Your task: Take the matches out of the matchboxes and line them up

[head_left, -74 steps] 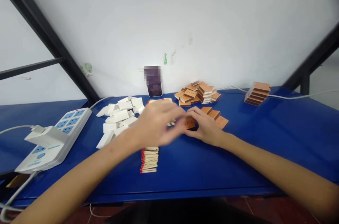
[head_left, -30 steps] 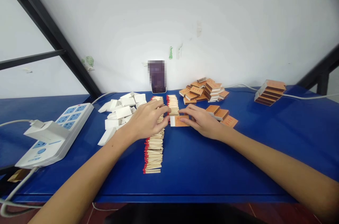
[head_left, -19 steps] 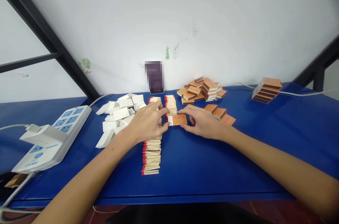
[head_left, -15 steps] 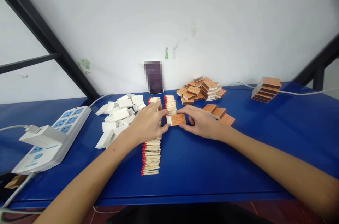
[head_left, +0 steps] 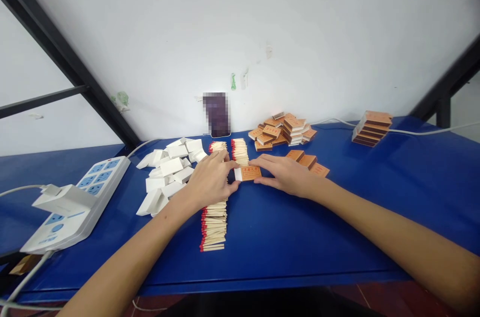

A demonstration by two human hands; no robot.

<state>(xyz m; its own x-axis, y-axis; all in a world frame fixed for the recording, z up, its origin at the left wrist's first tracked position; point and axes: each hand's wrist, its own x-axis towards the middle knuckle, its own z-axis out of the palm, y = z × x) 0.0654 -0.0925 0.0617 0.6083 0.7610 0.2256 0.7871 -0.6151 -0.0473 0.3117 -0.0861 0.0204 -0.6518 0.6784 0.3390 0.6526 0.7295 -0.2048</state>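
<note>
Clock from wearer, wall at 12. Blue surface [head_left: 300, 242]. 12 o'clock: phone [head_left: 219, 117] upright by the white wall [head_left: 318, 32], screen pixelated. 10 o'clock: white power strip [head_left: 77, 227], blue sockets, white adapter [head_left: 65, 200] plugged in. Dark frame bars [head_left: 67, 59] at 11 and 2 o'clock. Thin white cable [head_left: 416, 134], 2 o'clock. Reddish floor [head_left: 367, 294] below.

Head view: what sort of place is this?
Likely an indoor hand-work bench: a glossy blue table bears rows of red-tipped wooden matches and a heap of small orange-and-brown cardboard matchboxes.
</note>
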